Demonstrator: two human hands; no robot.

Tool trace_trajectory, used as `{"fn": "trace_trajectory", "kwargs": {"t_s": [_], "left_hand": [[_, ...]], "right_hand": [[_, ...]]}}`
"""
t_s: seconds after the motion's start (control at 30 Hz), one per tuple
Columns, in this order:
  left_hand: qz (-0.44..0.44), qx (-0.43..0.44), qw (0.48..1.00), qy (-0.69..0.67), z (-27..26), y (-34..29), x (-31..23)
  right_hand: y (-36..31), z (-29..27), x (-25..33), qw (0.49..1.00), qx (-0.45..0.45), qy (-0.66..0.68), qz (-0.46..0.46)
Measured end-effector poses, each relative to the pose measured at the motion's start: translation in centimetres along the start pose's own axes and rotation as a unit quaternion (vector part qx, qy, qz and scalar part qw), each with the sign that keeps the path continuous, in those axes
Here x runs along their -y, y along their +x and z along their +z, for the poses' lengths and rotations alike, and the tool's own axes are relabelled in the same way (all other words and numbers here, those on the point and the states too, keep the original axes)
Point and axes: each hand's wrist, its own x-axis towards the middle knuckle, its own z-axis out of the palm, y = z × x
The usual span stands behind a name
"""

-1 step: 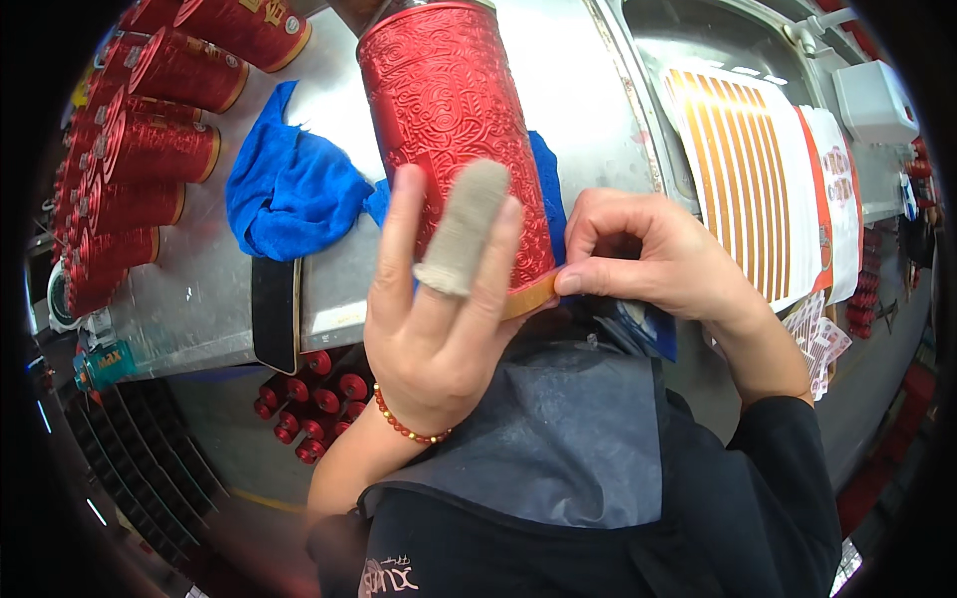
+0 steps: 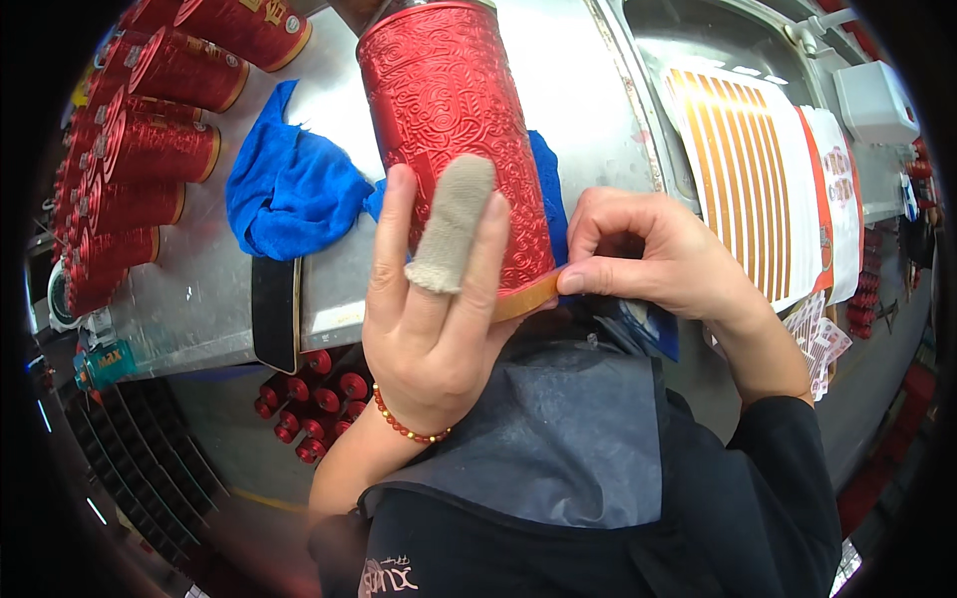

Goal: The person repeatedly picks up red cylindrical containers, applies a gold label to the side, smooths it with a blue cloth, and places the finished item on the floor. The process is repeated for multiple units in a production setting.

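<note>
A red embossed canister (image 2: 454, 110) lies on its side over blue cloth, its near end toward me. Along its near rim runs a gold strip (image 2: 528, 299). My right hand (image 2: 648, 254) pinches the right end of that strip between thumb and index finger. Against the canister's lower left side rests my left hand (image 2: 429, 339), fingers stretched out and apart. A beige fabric finger cot (image 2: 454, 219) covers one of its fingers, and a red bead bracelet (image 2: 404, 427) circles the wrist. The left thumb is hidden.
Several red canisters (image 2: 159, 140) stand at the left of the metal table (image 2: 199, 309). A crumpled blue cloth (image 2: 294, 189) lies beside a black bar (image 2: 275, 314). To the right is a sheet of gold strips (image 2: 738, 179); a white container (image 2: 875, 103) sits beyond it.
My left hand's fingers have shifted slightly to the left along the canister. A little more of the gold strip shows. My right hand has barely moved.
</note>
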Motion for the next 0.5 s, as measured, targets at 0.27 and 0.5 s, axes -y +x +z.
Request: {"fn": "trace_trajectory", "kwargs": {"t_s": [0.27,0.5], "left_hand": [[-0.051,0.007,0.998,-0.040,-0.8,-0.6,0.4],[-0.081,0.009,0.994,-0.069,-0.9,-1.1,0.4]], "right_hand": [[-0.5,-0.4,1.0,1.000,0.001,0.003,-0.020],[-0.3,-0.2,0.3,0.999,-0.005,-0.002,-0.032]]}}
